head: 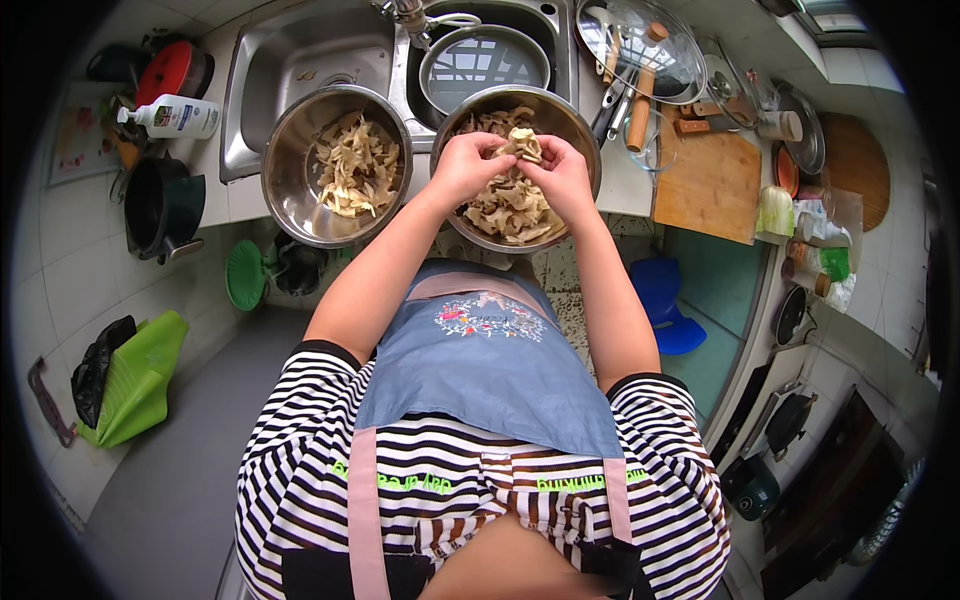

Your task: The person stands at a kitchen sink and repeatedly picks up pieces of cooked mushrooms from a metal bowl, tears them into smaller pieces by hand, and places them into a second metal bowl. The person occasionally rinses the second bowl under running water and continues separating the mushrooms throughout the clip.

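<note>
My left hand (pixel 474 166) and my right hand (pixel 556 171) pinch one pale mushroom clump (pixel 524 144) between their fingertips. They hold it above the right stainless-steel bowl (pixel 589 142), in which lie several grey-brown mushroom pieces (pixel 514 208), probably oyster mushrooms. My hands and forearms hide part of that bowl and its contents. To the left, another stainless-steel bowl (pixel 289 169) contains a heap of thin torn mushroom strips (pixel 352 165). Both bowls are at the counter's front edge, before the sink.
Behind the bowls is a double steel sink (pixel 300 45) with a faucet (pixel 411 19) and a round pan of water (pixel 487 67). A wooden cutting board (pixel 709 184), glass lid (pixel 679 45) and knife handles lie right. A pump bottle (pixel 176 116) and dark pot (pixel 161 199) stand left.
</note>
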